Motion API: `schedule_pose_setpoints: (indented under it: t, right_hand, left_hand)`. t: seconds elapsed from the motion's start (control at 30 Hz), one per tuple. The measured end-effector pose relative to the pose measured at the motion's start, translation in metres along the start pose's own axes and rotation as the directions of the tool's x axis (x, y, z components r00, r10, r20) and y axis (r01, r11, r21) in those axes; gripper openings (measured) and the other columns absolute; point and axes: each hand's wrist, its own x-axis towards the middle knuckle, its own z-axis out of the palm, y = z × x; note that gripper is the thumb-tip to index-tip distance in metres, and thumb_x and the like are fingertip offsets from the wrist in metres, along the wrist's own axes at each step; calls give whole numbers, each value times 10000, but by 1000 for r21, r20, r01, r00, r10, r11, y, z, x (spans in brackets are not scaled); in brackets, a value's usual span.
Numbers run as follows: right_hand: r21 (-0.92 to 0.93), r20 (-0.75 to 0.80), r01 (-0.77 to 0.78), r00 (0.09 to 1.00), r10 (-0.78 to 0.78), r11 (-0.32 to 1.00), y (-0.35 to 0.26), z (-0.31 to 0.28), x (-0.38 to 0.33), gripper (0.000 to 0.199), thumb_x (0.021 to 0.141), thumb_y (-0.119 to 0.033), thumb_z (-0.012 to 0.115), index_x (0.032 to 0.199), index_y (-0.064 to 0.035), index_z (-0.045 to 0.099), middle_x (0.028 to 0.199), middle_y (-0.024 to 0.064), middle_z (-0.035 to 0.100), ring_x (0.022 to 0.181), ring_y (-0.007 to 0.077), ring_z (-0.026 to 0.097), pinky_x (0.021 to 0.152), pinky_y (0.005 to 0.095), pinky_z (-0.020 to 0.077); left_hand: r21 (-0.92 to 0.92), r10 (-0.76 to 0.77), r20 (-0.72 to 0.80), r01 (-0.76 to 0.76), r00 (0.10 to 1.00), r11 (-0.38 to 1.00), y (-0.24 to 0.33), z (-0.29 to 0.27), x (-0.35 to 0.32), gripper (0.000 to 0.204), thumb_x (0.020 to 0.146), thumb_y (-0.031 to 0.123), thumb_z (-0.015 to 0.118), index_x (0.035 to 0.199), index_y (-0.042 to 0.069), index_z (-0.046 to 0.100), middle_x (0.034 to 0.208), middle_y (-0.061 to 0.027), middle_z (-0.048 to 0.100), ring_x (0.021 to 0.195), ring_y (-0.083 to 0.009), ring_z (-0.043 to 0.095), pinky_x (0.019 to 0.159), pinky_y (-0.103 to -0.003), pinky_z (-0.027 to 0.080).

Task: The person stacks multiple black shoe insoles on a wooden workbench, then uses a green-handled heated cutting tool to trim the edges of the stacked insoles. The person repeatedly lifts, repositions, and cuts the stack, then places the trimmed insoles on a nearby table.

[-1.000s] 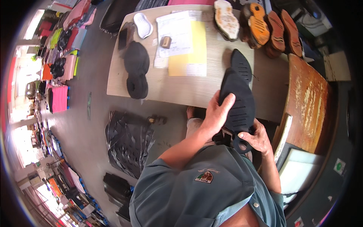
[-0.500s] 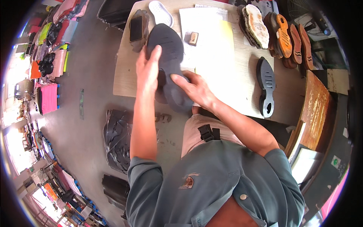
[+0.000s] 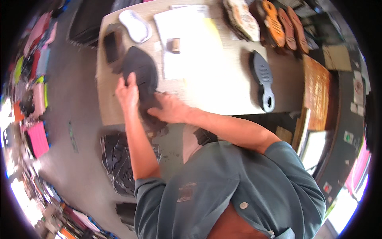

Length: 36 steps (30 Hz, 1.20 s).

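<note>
Between my two hands is a dark shoe sole, held over the table's near left part, its wide end pointing away from me. My left hand grips its left edge, thumb on top. Lower down, my right hand is closed at the right edge of the narrower end. Motion blurs the sole's surface. Beyond it lie a phone on a dark flat piece and a white sole. To the right, another dark grey sole with slots and a heel opening rests on the table.
White paper covers the middle of the pale table, with a small block on it. Stacked pale soles, an orange sole and brown soles line the far right. Crumpled black material lies on the floor.
The view has shifted, and the table sits differently in it. Both hands still hold the sole, which has come nearer the table's left edge, lower beside the phone and white sole.
</note>
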Motion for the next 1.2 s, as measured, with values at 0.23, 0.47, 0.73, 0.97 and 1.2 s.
schedule_pose_setpoints:
  t: [0.23,0.47,0.73,0.97,1.2]
  right_hand:
    - [-92,-586,147,792,-173,985,130,-82,-65,479,938,-220,843,1328,11,688,1279,217,690,1188,374,691,1051,463,561]
    - [190,-836,-420,405,370,888,331,-213,-152,712,938,-489,818,1356,70,678,1348,285,675,1167,353,722,1024,461,571]
    - [375,-440,-527,623,647,763,379,-261,-136,1059,839,-792,722,1441,77,656,1426,318,677,1391,400,633,1172,439,486]
    - [594,-399,-372,634,663,713,392,-259,-133,1015,788,-752,810,1318,109,722,1265,279,757,1218,362,729,1049,436,559]
    - [456,-365,-401,729,579,794,380,-271,-130,1145,666,-732,902,1329,171,666,1350,313,710,1254,380,712,1060,424,561]
  left_hand:
    - [309,538,-309,-452,784,837,57,3,-49,368,1038,204,759,1361,29,726,1478,-183,614,1393,-309,579,1186,-432,454]
    - [-347,80,646,199,759,916,104,196,-171,466,1112,291,677,1452,-27,655,1339,-131,745,1252,-217,690,1124,-384,525]
    - [89,-257,811,324,525,942,118,392,-255,687,1087,453,673,1500,-80,540,1483,-207,608,1331,-296,603,1133,-442,475]
    - [-169,-338,645,559,685,812,128,417,-283,811,1077,567,639,1578,-46,462,1590,-199,524,1454,-295,505,1208,-450,403]
    - [-293,-389,637,675,666,677,113,417,-276,750,1116,567,570,1568,-23,473,1568,-139,556,1402,-279,559,1169,-438,461]
